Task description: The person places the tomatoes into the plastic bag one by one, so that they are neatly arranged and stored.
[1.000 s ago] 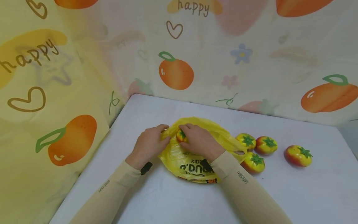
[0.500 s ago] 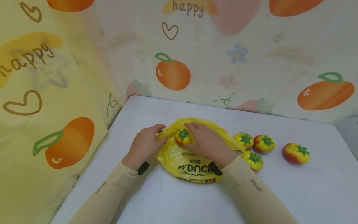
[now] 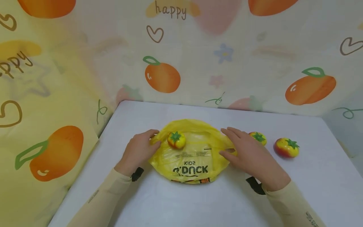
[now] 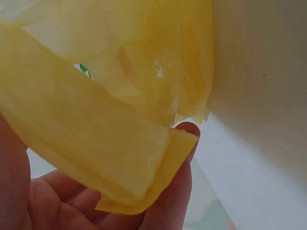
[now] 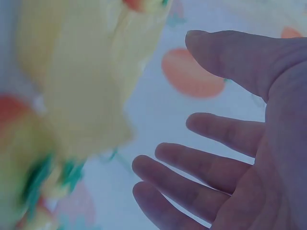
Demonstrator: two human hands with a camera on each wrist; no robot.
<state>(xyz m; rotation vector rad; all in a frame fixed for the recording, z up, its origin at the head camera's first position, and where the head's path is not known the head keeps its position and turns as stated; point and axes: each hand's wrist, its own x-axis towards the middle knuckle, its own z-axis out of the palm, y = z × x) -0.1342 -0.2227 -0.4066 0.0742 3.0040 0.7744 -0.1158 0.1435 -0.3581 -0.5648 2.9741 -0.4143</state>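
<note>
A yellow plastic bag (image 3: 195, 159) with dark lettering lies spread on the table, its mouth gaping toward the far side. Inside the mouth, toward the left, rests a red-and-yellow toy fruit (image 3: 176, 140) with a green star-shaped leafy top. My left hand (image 3: 140, 151) holds the bag's left edge; in the left wrist view the yellow film (image 4: 120, 148) passes between thumb and fingers. Beside the bag's right end is my right hand (image 3: 250, 154), fingers spread and nothing held. In the right wrist view its palm and fingers (image 5: 192, 177) are apart from the bag (image 5: 86, 81).
To the right, one similar toy fruit (image 3: 287, 147) sits on the white table (image 3: 198, 205), and another (image 3: 258, 138) is partly covered by my right hand. Cloth printed with fruit and hearts (image 3: 193, 56) walls off the back and left.
My right hand has let go of the toy fruit in the bag and moved right toward the loose ones. My left hand keeps its hold on the bag. The head view has turned right.
</note>
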